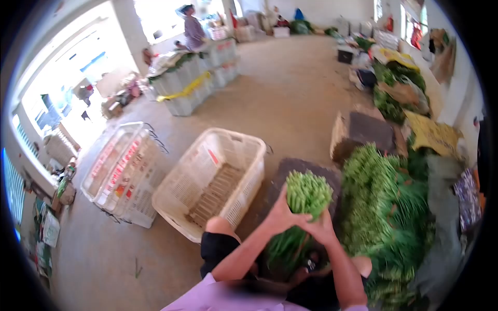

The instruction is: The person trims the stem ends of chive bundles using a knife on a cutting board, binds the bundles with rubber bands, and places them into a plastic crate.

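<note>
Both of my hands are wrapped round one bundle of green stalks, its pale cut ends facing up and its dark leaves hanging below. My left hand grips the bundle's left side, and my right hand holds it from the right. Beneath the bundle is a dark flat board. An empty white plastic crate stands to the left of my hands. On the right lies a large heap of similar green bundles.
Stacked white crates with red writing stand at the left. Another dark-topped block is ahead right, near yellow sacks. Farther back, a person stands behind a row of pale crates.
</note>
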A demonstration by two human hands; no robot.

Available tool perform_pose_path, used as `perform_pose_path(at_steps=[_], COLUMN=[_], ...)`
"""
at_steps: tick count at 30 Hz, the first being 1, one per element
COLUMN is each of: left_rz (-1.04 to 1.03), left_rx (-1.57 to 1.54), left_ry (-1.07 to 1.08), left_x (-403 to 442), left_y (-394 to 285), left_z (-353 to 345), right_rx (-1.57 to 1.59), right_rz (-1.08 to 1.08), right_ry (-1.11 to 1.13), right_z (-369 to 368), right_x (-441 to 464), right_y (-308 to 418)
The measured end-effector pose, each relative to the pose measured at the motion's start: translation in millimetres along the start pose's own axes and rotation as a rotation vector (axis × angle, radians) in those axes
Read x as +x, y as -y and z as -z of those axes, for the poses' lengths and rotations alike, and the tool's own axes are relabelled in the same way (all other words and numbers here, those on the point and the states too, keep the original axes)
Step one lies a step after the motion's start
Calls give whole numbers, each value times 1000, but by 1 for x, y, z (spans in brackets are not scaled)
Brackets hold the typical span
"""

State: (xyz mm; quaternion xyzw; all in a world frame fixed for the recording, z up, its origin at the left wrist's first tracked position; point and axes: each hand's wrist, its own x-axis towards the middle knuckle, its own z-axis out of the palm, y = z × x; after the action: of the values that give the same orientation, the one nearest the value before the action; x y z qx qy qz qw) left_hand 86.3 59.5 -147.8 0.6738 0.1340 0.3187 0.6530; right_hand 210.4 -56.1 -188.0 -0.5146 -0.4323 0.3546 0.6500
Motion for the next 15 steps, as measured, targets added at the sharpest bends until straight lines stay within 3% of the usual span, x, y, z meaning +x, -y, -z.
perform_pose_path(at_steps=[2,3,4,5,6,9,11,12,15], left_rz=[25,43,34,3,-59,66,51,21,29], left_rx=[108,27,146,277,269,249,185,229,348], left_ry=[-18,-11,-22,-36,-103,-236,-244,-227,-205], left_x=[-5,-7,-15,-16,-16,-20,-25,-26,-31], left_y=[3,1,2,3,12,24,39,36,28], left_z=[4,0,-5,-7,-13,-8,-1,2,1], right_rx=[246,4,-275,-279,-355,-512,-972,-914,-487], right_rz=[-31,49,10,-6,-47,-144,-61,-37,20], right_ry=[-92,-124,-171,-195,-134,6,252,225,-195], right_z=[-4,-5,-12,-12,-13,-5,21,38,46], right_x=[-2,0,-1,-6,-8,-15,-12,-6,19], right_y=[-8,-7,18,15,10,8,30,40,76])
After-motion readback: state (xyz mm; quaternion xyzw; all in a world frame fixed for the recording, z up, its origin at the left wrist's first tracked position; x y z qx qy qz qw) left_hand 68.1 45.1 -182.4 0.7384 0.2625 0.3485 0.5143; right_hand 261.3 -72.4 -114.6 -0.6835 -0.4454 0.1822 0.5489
